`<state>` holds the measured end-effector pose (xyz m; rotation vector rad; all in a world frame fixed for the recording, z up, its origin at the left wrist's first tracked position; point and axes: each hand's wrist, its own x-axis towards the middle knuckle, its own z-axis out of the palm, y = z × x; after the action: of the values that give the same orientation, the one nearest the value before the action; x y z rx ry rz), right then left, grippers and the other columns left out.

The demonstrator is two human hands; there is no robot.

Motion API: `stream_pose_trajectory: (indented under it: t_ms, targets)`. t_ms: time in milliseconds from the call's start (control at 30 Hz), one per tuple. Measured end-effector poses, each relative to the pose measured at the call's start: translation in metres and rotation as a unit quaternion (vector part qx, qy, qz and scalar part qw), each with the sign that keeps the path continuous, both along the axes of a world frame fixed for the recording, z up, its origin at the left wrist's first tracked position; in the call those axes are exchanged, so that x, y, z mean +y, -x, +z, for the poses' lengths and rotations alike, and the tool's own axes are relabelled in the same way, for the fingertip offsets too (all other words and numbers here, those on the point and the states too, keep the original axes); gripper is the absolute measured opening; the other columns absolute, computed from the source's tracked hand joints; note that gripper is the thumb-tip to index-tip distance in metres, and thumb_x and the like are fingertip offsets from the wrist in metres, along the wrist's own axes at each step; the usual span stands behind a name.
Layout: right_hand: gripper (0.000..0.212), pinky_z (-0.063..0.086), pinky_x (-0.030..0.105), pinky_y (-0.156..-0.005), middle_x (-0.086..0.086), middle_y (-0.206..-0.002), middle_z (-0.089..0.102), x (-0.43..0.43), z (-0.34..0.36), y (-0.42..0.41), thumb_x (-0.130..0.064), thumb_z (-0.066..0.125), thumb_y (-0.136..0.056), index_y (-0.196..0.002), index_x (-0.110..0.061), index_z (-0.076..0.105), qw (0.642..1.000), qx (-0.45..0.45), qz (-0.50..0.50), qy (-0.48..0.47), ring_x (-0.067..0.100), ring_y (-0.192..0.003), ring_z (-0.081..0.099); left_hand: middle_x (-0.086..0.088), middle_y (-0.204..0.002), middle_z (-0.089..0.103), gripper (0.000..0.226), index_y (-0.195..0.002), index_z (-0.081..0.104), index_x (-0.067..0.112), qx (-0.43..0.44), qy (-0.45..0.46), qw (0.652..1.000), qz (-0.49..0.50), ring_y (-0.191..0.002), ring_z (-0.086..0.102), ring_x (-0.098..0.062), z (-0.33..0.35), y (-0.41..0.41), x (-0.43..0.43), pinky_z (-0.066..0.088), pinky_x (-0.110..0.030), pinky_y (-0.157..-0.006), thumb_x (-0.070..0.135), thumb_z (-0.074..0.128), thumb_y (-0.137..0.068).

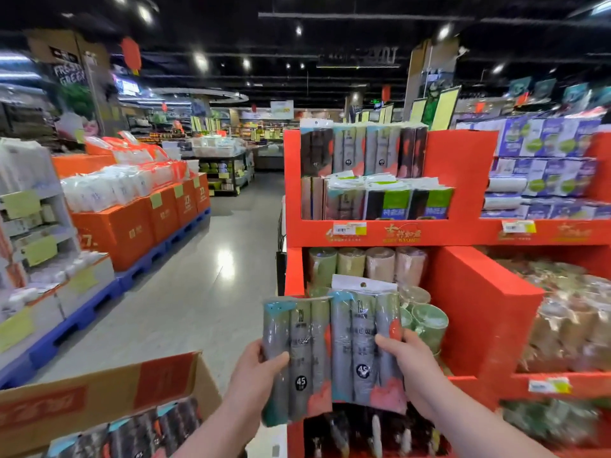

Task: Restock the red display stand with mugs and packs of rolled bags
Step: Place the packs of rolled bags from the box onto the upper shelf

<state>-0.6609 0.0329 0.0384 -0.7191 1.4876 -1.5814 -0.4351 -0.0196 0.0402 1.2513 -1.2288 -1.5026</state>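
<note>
My left hand (261, 365) grips a pack of grey rolled bags (296, 361) by its left edge. My right hand (405, 355) grips a second, matching pack (362, 345) by its right edge. Both packs are upright, side by side, in front of the red display stand (463, 166). The stand's top shelf holds more bag packs (363, 150) in two rows. Below it, a shelf holds wrapped mugs (367, 264) in green and tan, partly hidden behind the held packs.
A cardboard box (109, 391) with more bag packs sits at the lower left. An aisle of grey floor (205, 279) runs ahead, lined by orange boxes on blue pallets (139, 223). Boxed goods (549, 166) fill the stand's right section.
</note>
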Motion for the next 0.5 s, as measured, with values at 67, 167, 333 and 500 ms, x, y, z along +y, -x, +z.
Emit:
stream_pose_trajectory:
  t_ms: [67, 167, 333, 500]
  targets:
    - [0.017, 0.052, 0.036, -0.066, 0.016, -0.093, 0.069, 0.005, 0.009, 0.026, 0.002, 0.058, -0.090, -0.105, -0.006, 0.058, 1.000, -0.003, 0.000, 0.021, 0.029, -0.079, 0.067, -0.006, -0.098, 0.067, 0.011, -0.100, 0.057, 0.016, 0.002, 0.014, 1.000, -0.008, -0.086, 0.066, -0.018, 0.009, 0.030, 0.004, 0.048, -0.028, -0.062, 0.008, 0.058, -0.092]
    - [0.027, 0.052, 0.031, -0.060, 0.011, -0.089, 0.069, 0.006, 0.016, 0.061, 0.003, 0.057, -0.089, -0.116, -0.001, 0.057, 0.999, -0.004, -0.008, 0.043, 0.022, -0.073, 0.067, -0.006, -0.098, 0.068, 0.013, -0.101, 0.057, 0.016, 0.008, 0.028, 1.000, -0.008, -0.084, 0.067, -0.017, 0.020, 0.066, 0.008, 0.049, -0.026, -0.059, 0.007, 0.058, -0.092]
    - [0.019, 0.046, 0.014, -0.046, 0.002, -0.089, 0.067, 0.006, 0.031, 0.103, -0.014, 0.061, -0.092, -0.109, -0.008, 0.057, 0.997, 0.001, -0.005, 0.078, 0.009, -0.072, 0.064, -0.011, -0.105, 0.067, 0.019, -0.109, 0.057, 0.012, 0.012, 0.043, 0.999, -0.006, -0.090, 0.067, -0.023, 0.027, 0.109, 0.007, 0.050, -0.030, -0.066, 0.008, 0.059, -0.091]
    - [0.029, 0.055, 0.045, -0.086, 0.014, -0.106, 0.071, -0.011, 0.032, 0.120, -0.014, 0.063, -0.090, -0.118, -0.007, 0.059, 0.996, 0.005, 0.008, 0.083, 0.031, -0.096, 0.068, -0.010, -0.101, 0.067, 0.021, -0.113, 0.056, 0.008, 0.028, 0.045, 0.999, 0.014, -0.081, 0.065, -0.019, 0.036, 0.128, 0.008, 0.047, -0.027, -0.060, 0.006, 0.058, -0.091]
